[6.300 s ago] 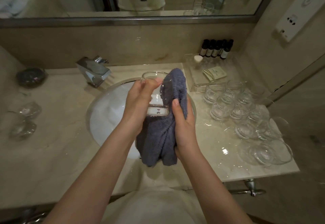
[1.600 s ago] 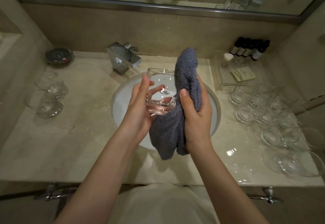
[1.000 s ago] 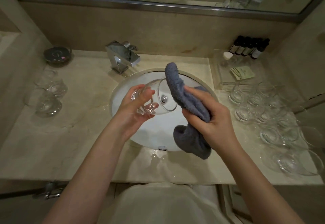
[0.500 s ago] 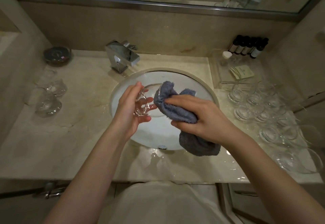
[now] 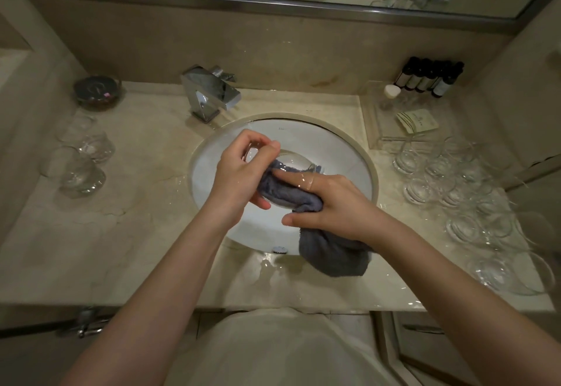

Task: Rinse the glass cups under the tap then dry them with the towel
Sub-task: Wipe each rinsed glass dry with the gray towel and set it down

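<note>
Over the white sink, my left hand grips a clear glass cup lying on its side, mouth toward the right. My right hand holds the grey towel and pushes part of it into the cup; two fingers show through the glass. The rest of the towel hangs down over the sink's front rim. The square chrome tap stands at the back left of the basin, with no water visibly running.
Several glass cups crowd the counter on the right, up to its front edge. Two or three more glasses stand on the left. A dark dish sits at the back left, small dark bottles and a clear tray at the back right.
The cup was tipped from upright onto its side. My right hand brought the towel down from beside the cup and pushed it inside. Both hands sank lower over the basin.
</note>
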`<state>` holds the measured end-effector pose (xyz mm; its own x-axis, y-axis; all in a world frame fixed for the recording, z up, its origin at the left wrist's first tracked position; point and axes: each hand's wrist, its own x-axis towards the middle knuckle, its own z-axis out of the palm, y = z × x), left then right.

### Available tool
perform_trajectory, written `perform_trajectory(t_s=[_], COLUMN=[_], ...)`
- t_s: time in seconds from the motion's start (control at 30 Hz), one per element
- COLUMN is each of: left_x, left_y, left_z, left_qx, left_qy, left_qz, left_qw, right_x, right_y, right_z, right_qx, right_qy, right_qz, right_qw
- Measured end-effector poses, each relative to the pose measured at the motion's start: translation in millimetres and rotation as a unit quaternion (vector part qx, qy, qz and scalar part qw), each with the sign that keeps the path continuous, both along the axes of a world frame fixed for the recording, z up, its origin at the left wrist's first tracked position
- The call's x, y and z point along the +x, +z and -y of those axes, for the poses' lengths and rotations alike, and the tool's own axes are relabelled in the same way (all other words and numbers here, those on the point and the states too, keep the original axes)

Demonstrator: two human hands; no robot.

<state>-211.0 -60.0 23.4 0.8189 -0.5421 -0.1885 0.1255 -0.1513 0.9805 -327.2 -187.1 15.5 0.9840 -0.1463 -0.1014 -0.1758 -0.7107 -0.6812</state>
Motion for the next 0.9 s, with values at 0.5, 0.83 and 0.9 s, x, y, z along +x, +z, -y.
perform_trajectory(t_s=[0.5, 0.83, 0.9], left_x=[17.6, 46.7, 54.0], left_y=[22.6, 4.2, -2.3], left_z=[-5.7, -21.6, -28.3], left_qx=[0.077, 0.034, -0.006], left_qy=[-0.108, -0.078, -0.083], left_qz=[-0.041, 0.212, 0.22], left_qw=[0.99, 0.974, 0.972], right_x=[-3.7, 20.8, 25.3], right_y=[0.5, 14.4, 15.7], right_z=[-18.0, -37.0, -43.5], right_qx=[0.328, 0.554, 0.603], right_qy=[-0.11, -0.077, -0.068], right_qz=[0.035, -0.012, -0.022], right_qw=[0.938, 0.829, 0.795])
